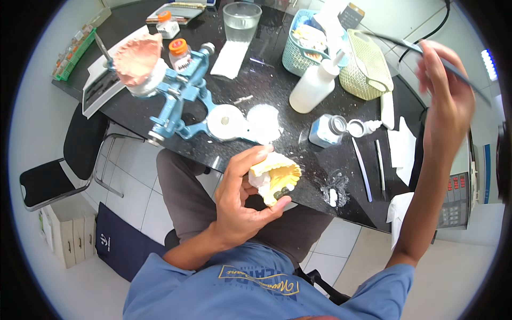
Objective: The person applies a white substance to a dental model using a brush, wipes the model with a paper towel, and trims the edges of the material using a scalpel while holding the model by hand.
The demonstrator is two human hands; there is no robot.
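My left hand (233,205) is wrapped round a yellow dental cast (276,166), holding it above my lap near the desk's front edge. Whitish material covers part of the cast, and a dark grey patch shows on its teeth near my thumb. Raised at the far right, my right hand (447,101) grips a long, thin grey-blue tool (460,73); motion blur hides its exact kind. Just beyond the cast stands a blue dental articulator (184,98), with a pink cast (137,60) mounted on white plaster at its left.
On the black desk (282,128) are a white pump bottle (313,88), an open jar (326,130), two slim tools (361,170), and white powder (333,196). Farther back sit a clear cup of water (241,24), orange-capped bottles (180,53), a blue basket (298,56) and a green basket (365,72).
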